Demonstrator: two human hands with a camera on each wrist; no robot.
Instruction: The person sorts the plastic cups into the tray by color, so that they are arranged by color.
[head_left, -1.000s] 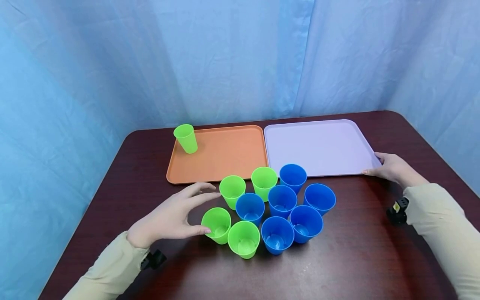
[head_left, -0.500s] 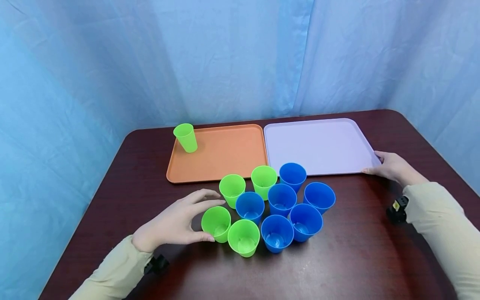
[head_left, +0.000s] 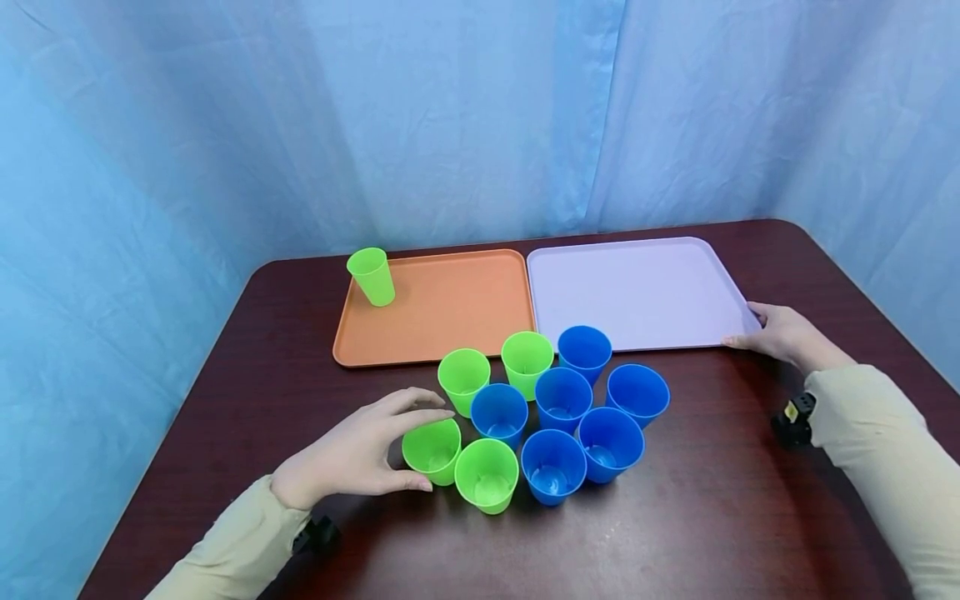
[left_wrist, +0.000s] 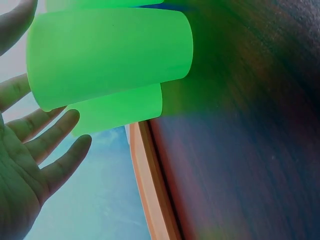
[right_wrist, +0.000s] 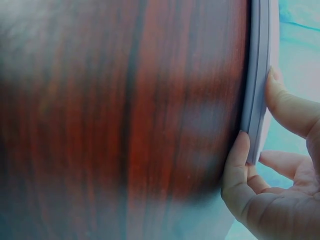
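Head cam: blue curtain backdrop (head_left: pixel 480 117), dark wood worktop (head_left: pixel 712 517). Orange tray (head_left: pixel 442 312) at 12 o'clock of the cup cluster, lavender tray (head_left: pixel 637 292) just beside it at 3 o'clock of the orange one, edges nearly touching. One green cup on tray (head_left: pixel 371 277) stands in the orange tray's far-left corner. On the worktop I count four green cups and six blue cups (head_left: pixel 570 417) packed close, green toward 9 o'clock, blue toward 3 o'clock. My left hand (head_left: pixel 352 454) sits at 9 o'clock of the cluster, fingers spread wide around the near-left green cup (head_left: pixel 432 450): index over the rim's far side, thumb at the near side wall. I can't tell from here whether it's a firm hold. Second green cup (head_left: pixel 487 475) touches it at 4 o'clock. My right hand (head_left: pixel 783 336) is at the lavender tray's near-right corner, well apart from the cups.

Left wrist cam: near-left green cup (left_wrist: pixel 107 55) fills the top of the frame, another green cup behind it. Left hand fingers (left_wrist: pixel 50 137) are straight and splayed, with a gap visible to the cup wall; orange tray edge (left_wrist: pixel 152 190) runs at 6 o'clock.

Right wrist cam: right hand (right_wrist: pixel 280 175) pinches the lavender tray rim (right_wrist: pixel 257 75), thumb (right_wrist: pixel 237 165) under the edge, a finger on top. Blurry, but contact is clear.
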